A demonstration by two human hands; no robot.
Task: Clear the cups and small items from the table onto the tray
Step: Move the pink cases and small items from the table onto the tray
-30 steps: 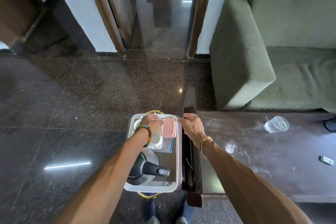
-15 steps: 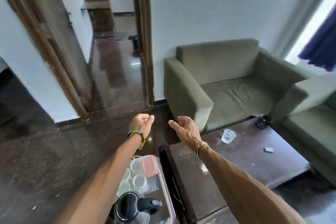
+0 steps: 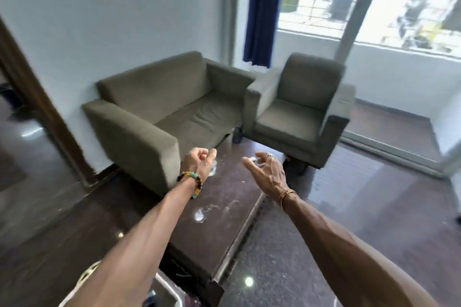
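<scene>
The dark low table (image 3: 224, 209) runs away from me in the middle of the view. A clear glass cup (image 3: 213, 170) stands on it, mostly hidden behind my left hand (image 3: 199, 160), which hovers above the table, loosely curled and holding nothing. My right hand (image 3: 267, 173) hovers over the table's right edge with its fingers spread. A small white item (image 3: 252, 159) shows between its thumb and fingers; it is blurred, and the hand does not seem to grip it. A corner of the tray (image 3: 167, 288) peeks in at the bottom.
A green two-seat sofa (image 3: 159, 117) stands behind the table and a matching armchair (image 3: 296, 112) at its far right. A small dark object (image 3: 237, 135) sits at the table's far end. A wet patch (image 3: 200, 217) shines on the tabletop. Glossy dark floor lies to the right.
My view has swung up and right, away from the tray toward the sofa and window. Both hands left the tray and now reach out over the table.
</scene>
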